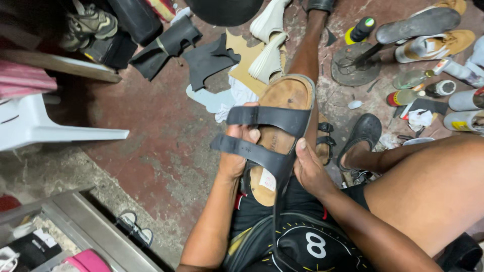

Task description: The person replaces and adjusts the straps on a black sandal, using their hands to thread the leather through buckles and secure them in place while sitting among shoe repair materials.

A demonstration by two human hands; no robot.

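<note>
Sandal point(279, 132) with two dark straps lies between both hands, sole toward the lap so the footbed faces up for looking. Left hand point(237, 151) closes on its edge under the straps; right hand point(310, 168) presses its thumb on the lower strap point(252, 151). Beyond the hands lie white shoes point(267, 45).

Tan sandal point(282, 116) with two black straps point(267, 117), a white sticker point(267, 180) on its footbed; pale cream shoes point(267, 40) lie on the worn red floor point(151, 126), beside a white chair point(35, 123).
</note>
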